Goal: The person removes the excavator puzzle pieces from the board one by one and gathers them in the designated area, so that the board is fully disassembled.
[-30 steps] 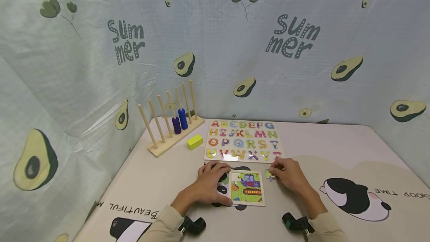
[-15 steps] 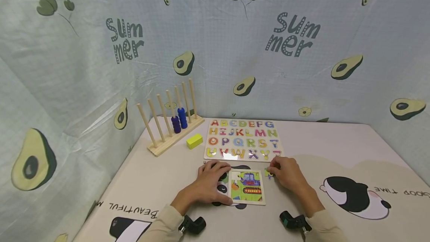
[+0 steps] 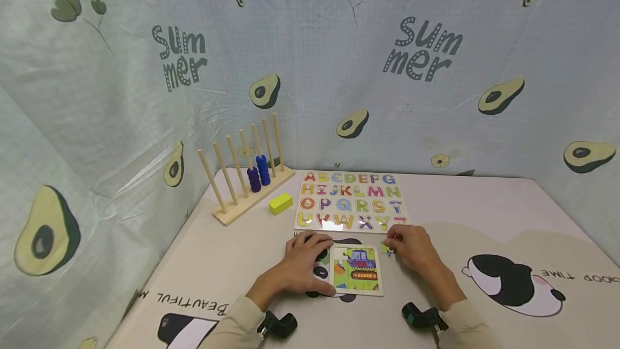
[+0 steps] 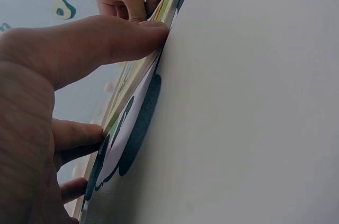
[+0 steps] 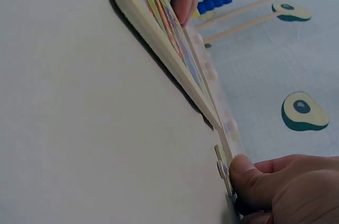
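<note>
A square wooden jigsaw puzzle tray (image 3: 380,279) lies flat on the table, its picture showing a blue and red tracked vehicle on green. A pale patch shows near the picture's upper left corner. My left hand (image 3: 302,268) grips the tray's left side, thumb at the near corner and fingertips at the far one. To the right of the tray, my right hand (image 3: 416,249) pinches a small green jigsaw piece (image 3: 386,249) between thumb and fingers. In the right wrist view the piece (image 5: 223,168) stands on edge beside the thumb, apart from the tray's corner.
Just behind the tray lies an alphabet puzzle board (image 3: 352,202) with colourful letters. Back left stands a wooden peg rack (image 3: 237,211) with blue and purple beads on two pegs. A yellow block (image 3: 280,204) sits between them. A printed curtain (image 3: 310,69) rises behind the table.
My right hand has shifted slightly left and away from me with the jigsaw piece, whose angle has changed a little. The left hand stays on the tray.
</note>
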{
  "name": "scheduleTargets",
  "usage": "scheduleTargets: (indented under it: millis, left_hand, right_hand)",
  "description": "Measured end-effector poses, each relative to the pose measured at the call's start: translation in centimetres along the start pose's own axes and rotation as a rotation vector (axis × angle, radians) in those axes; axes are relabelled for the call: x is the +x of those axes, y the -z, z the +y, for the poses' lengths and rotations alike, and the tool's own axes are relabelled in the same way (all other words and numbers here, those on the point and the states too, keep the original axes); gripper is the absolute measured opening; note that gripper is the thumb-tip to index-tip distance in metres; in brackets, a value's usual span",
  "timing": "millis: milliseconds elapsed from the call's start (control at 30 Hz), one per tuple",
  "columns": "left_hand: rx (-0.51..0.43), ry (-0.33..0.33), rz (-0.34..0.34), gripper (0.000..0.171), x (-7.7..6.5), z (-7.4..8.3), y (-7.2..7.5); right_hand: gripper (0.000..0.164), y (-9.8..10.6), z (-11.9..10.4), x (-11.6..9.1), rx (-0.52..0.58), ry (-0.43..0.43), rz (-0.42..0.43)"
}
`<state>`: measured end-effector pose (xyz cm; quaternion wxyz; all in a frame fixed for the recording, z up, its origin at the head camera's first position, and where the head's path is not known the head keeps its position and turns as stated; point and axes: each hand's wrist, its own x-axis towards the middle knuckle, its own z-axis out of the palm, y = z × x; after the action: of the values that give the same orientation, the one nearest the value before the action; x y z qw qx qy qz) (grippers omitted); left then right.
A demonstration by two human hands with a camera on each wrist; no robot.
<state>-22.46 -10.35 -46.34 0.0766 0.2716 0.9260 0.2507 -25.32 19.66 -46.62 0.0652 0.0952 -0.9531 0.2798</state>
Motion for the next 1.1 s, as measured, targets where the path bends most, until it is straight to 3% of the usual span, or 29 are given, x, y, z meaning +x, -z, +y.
scheduleTargets:
  millis: [367, 533, 667, 933, 1100]
  left_hand:
    - [0.016, 0.011, -0.006, 0.095, 0.0, 0.1, 0.0]
    - [0.012, 0.006, -0.003, 0.095, 0.0, 0.1, 0.1]
    - [0.017, 0.003, 0.001, 0.094, 0.0, 0.0, 0.1]
    - [0.012, 0.016, 0.003, 0.095, -0.2, -0.1, 0.1]
    - [0.017, 0.004, -0.006, 0.095, 0.0, 0.0, 0.0]
  right_hand:
    - [0.005, 0.5, -0.6, 0.0, 0.079, 0.028, 0.037]
    - [0.003, 0.4, -2.3, -0.2, 0.139, 0.059, 0.034]
    - [0.007, 0.1, -4.1, -0.4, 0.177, 0.076, -0.020]
    - [0.009, -1.4, -5.9, -0.8, 0.131, 0.162, -0.127]
    - [0.009, -1.9, -6.4, -1.1, 0.027, 0.173, -0.164]
